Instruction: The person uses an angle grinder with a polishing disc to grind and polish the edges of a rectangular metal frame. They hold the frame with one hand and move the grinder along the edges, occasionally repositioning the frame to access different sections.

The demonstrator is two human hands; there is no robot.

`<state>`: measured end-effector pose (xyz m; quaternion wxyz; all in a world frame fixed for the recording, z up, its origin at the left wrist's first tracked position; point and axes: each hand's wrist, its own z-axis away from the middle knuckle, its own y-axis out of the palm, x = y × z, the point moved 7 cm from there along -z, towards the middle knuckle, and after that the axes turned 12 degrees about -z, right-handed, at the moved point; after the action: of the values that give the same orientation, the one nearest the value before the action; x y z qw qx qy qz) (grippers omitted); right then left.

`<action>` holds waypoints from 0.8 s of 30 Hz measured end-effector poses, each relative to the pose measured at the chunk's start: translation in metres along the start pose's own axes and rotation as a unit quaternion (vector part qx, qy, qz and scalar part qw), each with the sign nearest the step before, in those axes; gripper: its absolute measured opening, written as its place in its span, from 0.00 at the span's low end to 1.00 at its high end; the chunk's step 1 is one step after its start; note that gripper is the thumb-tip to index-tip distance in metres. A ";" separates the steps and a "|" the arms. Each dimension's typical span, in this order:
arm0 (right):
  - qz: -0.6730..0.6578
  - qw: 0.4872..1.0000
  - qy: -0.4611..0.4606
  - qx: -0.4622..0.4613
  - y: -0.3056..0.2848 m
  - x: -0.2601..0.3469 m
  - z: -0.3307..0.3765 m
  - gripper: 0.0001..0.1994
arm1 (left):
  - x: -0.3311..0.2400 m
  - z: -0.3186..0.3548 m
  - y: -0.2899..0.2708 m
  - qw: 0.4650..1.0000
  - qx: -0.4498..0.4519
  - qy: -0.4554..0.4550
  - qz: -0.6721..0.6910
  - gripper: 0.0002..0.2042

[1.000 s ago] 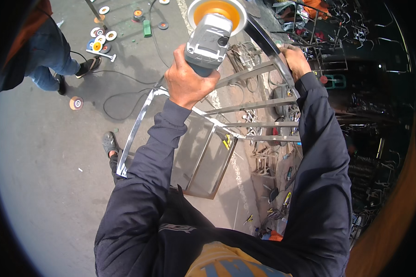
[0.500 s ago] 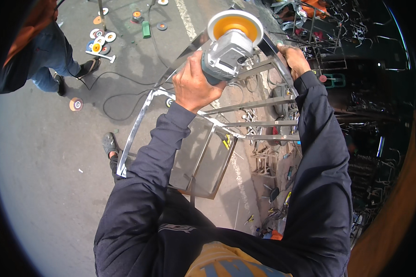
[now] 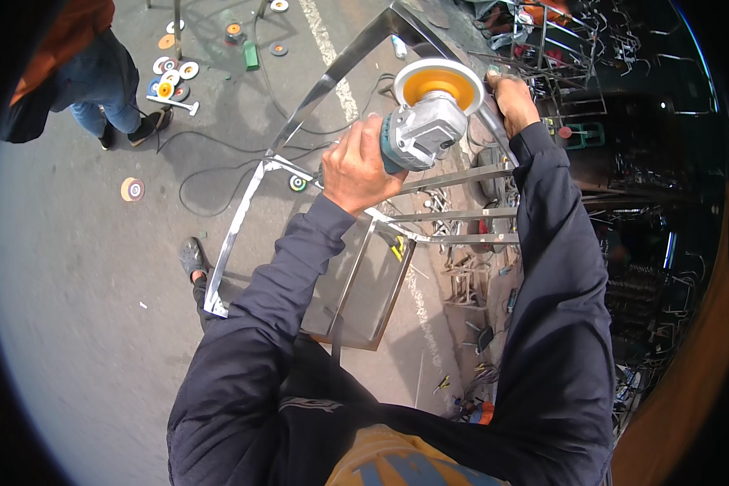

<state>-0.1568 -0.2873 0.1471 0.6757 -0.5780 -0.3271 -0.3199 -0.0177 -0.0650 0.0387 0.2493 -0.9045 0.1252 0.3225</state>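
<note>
My left hand grips the body of a grey and teal angle grinder. Its round yellow-orange disc faces up, close to the curved top of a polished steel frame. My right hand holds the frame's right rail just beside the disc. The frame has straight cross bars running under my arms and a rectangular part lower down. Both my sleeves are dark blue.
Another person in jeans and an orange top stands at the upper left. Several grinding discs and one loose disc lie on the concrete floor. A black cable loops across it. Metal parts and racks crowd the right.
My left hand has swung the grinder to the right and down, so the disc now sits next to my right hand on the rail. The right hand has stayed on the frame.
</note>
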 end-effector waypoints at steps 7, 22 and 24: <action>0.079 0.995 -0.052 0.024 0.005 0.007 -0.004 0.19 | 0.071 -0.023 -0.028 0.969 -0.056 -0.221 0.098 0.35; 0.116 0.991 -0.061 0.019 -0.002 -0.001 -0.018 0.18 | 0.072 0.024 -0.005 0.947 0.006 -0.298 0.116 0.36; 0.121 0.989 -0.085 0.015 -0.001 0.002 -0.018 0.17 | 0.056 0.003 -0.008 0.958 -0.014 -0.261 0.118 0.36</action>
<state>-0.1550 -0.3057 0.1473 0.6879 -0.6280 -0.3159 -0.1804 0.0268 -0.0599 0.0034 0.2206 -0.7713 0.1566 0.5762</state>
